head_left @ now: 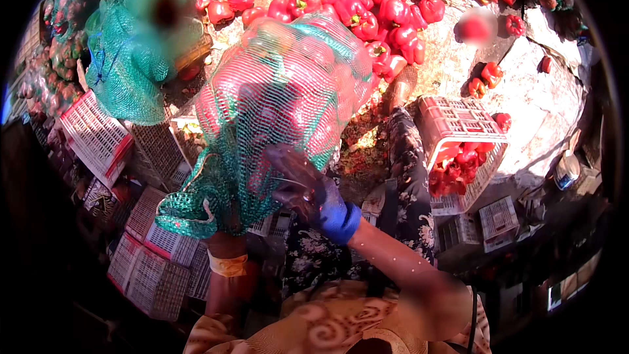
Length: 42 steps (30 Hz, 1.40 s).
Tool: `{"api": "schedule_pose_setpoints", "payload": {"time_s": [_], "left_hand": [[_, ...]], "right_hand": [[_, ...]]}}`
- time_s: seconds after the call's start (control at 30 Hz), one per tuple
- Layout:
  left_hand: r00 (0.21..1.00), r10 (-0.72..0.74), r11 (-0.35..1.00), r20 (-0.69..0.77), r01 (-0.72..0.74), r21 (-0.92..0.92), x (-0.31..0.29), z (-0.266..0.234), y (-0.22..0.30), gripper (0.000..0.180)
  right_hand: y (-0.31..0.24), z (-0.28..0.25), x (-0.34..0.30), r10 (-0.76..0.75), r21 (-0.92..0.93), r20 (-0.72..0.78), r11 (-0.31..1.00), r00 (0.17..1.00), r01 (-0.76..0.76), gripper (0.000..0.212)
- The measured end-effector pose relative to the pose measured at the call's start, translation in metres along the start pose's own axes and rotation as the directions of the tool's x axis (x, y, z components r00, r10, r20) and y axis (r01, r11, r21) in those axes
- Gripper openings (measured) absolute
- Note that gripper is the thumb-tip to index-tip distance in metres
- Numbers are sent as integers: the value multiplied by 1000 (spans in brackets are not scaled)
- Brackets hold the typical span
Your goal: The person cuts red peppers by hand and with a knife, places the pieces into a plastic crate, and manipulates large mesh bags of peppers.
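A bulging green mesh bag full of red bell peppers lies in front of me, its gathered mouth turned toward me at the lower left. My right hand, in a dark glove with a blue cuff, is closed on the netting at the bag's near side. Bunched mesh covers my left hand at the mouth of the bag. Its fingers are hidden, and a pale yellow band circles that wrist.
Loose red peppers are heaped on the ground beyond the bag. A tilted plastic crate with peppers stands at right. Another green mesh bag sits at far left. Several stacked crates line the near left. A person's hand shows near the heap.
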<state>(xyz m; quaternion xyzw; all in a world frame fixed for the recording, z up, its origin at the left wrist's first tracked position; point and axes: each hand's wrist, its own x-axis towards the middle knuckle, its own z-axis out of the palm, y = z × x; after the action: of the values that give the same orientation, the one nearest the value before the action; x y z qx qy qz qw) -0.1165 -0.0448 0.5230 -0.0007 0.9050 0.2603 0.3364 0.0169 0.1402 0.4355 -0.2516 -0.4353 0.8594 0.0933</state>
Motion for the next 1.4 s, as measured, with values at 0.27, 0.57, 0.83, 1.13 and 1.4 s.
{"api": "schedule_pose_setpoints", "payload": {"time_s": [0.27, 0.57, 0.83, 1.13, 1.4], "left_hand": [[982, 155, 890, 107, -186, 416, -53, 60, 57, 53], [914, 274, 348, 300, -385, 855, -90, 20, 67, 49], [476, 477, -693, 739, -315, 649, -171, -92, 148, 48], [615, 614, -349, 494, -350, 869, -143, -46, 72, 52], [610, 566, -610, 555, -143, 780, -123, 29, 90, 50]], "right_hand": [[-18, -20, -24, -138, -446, 56, 883, 989, 149, 55], [-67, -23, -66, -102, -649, 117, 745, 988, 154, 42], [-189, 44, -84, -404, -241, 45, 883, 914, 402, 43], [-110, 14, -103, -170, 20, -109, 985, 979, 173, 31], [-109, -20, -110, -56, 50, -271, 996, 961, 72, 40]]}}
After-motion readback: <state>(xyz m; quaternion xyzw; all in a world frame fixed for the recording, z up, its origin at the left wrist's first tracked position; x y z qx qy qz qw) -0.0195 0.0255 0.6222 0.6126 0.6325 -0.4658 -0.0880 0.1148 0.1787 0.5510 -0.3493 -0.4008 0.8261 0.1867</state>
